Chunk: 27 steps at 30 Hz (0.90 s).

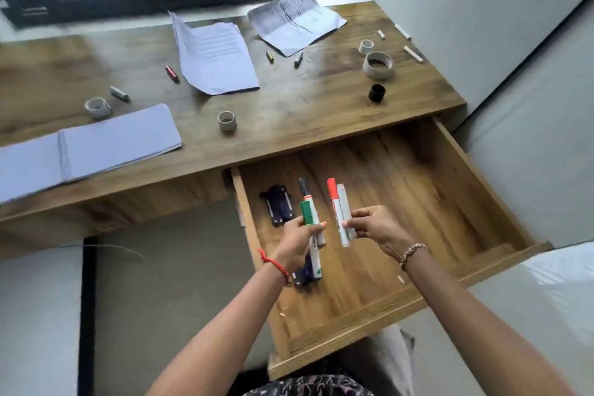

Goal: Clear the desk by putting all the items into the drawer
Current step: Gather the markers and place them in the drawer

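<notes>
Both of my hands hover over the open wooden drawer [418, 177]. My left hand [297, 243] grips two markers, a green-capped marker [308, 212] and a black-capped marker [303, 188] behind it. My right hand [374, 225] grips a red-capped marker [334, 199] and a plain white marker [345, 202] side by side. In the drawer lie a black stapler [277, 204] near the left wall and a dark object [303, 276] partly hidden under my left wrist.
On the desk [289, 112] lie an open notebook [86, 148], two loose paper sheets [212, 55] [294, 21], several tape rolls [378, 65] [227, 120] [97, 107], a black cap [376, 93], a red lighter-like item [172, 73], chalk pieces [413, 53] and small crayons [299, 58]. A window lies behind, a wall to the right.
</notes>
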Motion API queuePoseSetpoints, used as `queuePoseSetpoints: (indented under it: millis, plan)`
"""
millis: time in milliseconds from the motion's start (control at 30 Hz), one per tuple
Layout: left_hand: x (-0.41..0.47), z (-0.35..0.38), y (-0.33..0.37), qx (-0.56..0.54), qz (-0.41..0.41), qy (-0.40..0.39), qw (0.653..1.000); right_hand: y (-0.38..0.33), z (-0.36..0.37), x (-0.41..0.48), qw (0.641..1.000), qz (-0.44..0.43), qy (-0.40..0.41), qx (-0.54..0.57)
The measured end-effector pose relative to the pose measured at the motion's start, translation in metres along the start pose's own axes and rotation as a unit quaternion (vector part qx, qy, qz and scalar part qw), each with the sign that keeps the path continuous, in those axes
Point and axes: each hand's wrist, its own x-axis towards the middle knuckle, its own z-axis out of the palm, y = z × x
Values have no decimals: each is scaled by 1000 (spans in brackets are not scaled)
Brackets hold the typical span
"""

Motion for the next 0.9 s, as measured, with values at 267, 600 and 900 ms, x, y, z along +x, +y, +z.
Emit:
queuePoseSetpoints:
  millis: [267, 600, 900]
  plan:
    - [53, 55, -11, 13, 3, 102, 995, 6, -55, 66, 998, 22, -13, -51]
    - [113, 79, -13, 95, 14, 179, 979, -6, -49, 125, 984, -9, 2, -176]
    - [138, 80, -13, 119, 21, 200, 972, -1, -44, 156, 970, -18, 20, -242]
